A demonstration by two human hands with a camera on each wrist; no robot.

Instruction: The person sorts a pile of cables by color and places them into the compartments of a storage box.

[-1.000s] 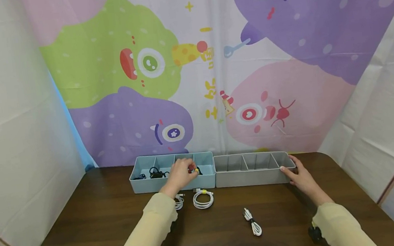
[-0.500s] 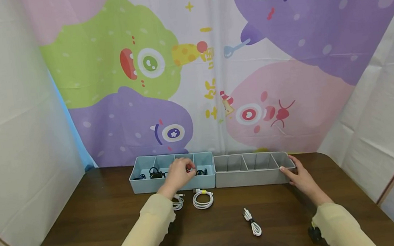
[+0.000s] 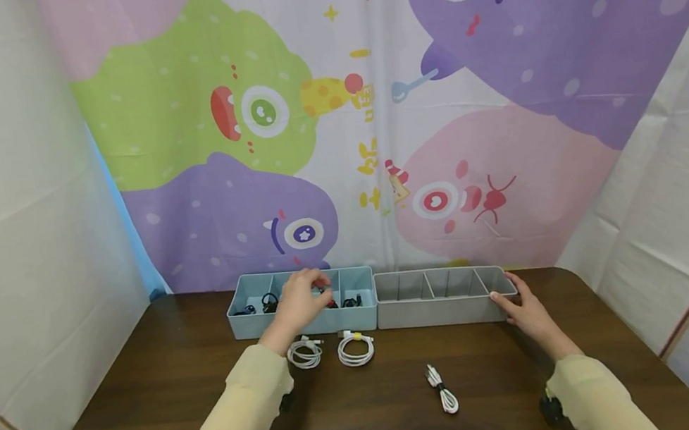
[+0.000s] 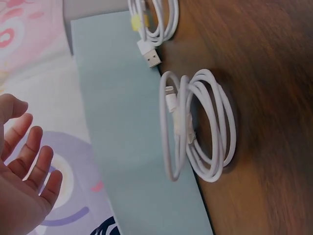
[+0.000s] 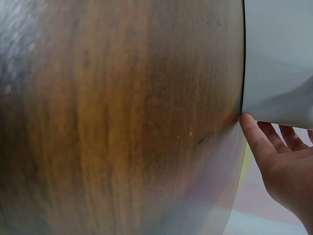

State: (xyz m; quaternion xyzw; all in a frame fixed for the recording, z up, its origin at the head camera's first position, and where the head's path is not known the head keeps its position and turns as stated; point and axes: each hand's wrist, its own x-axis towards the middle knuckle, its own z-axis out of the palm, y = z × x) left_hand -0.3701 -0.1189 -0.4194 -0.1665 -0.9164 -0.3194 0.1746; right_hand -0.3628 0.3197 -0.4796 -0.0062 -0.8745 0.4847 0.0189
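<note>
My left hand (image 3: 302,299) hovers over the light blue divided box (image 3: 306,324). Its fingers are loosely bent with nothing between them, as the left wrist view confirms. Inside that box lie small dark coiled cables, including one black coil (image 3: 269,303) at left and another dark cable (image 3: 351,302) in the rightmost compartment; a red bit (image 3: 332,304) shows beside my fingers. At the right end of the grey divided box (image 3: 441,312), my right hand (image 3: 529,309) grips the corner, thumb in front and fingers around the end. No contents are visible in the grey compartments.
Two white coiled cables lie before the blue box: a left coil (image 3: 305,353) and one with a yellow tie (image 3: 356,349). A bundled white cable (image 3: 442,390) lies nearer on the wooden table (image 3: 368,425). A cartoon curtain (image 3: 359,227) hangs behind.
My left hand has shifted left and its fingers have spread, uncovering the dark cable in the rightmost compartment and the left white coil. A yellow bit at the fingertips has disappeared. The right hand stays put.
</note>
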